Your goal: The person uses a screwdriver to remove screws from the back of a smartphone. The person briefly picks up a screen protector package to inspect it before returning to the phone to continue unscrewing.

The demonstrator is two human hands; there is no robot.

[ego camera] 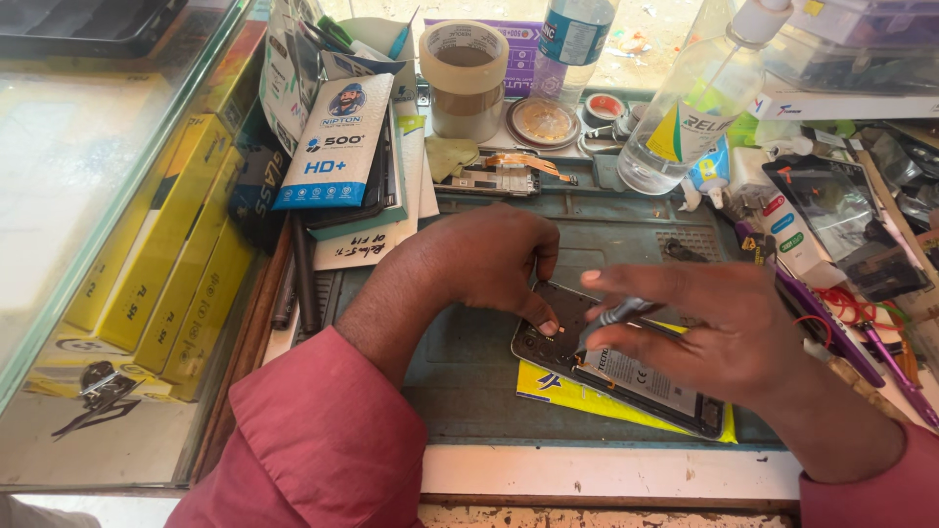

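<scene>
- Pressing down on the top end of an opened phone [626, 376], the left hand [486, 259] lay curled, its thumb tip on the phone's upper corner and nothing gripped inside it.
- The right hand [709, 332] held a thin grey screwdriver [608, 321] between thumb and fingers, the other fingers spread loosely, its tip pointing toward ten o'clock onto the phone.
- The phone lay face down on a yellow card [577, 399] on the grey-green work mat [469, 376].
- At twelve o'clock from the phone sat a roll of tape [464, 78]; a clear spray bottle [694, 108] stood toward one o'clock.
- Yellow boxes [171, 254] were stacked off at nine o'clock, well apart from the hands.
</scene>
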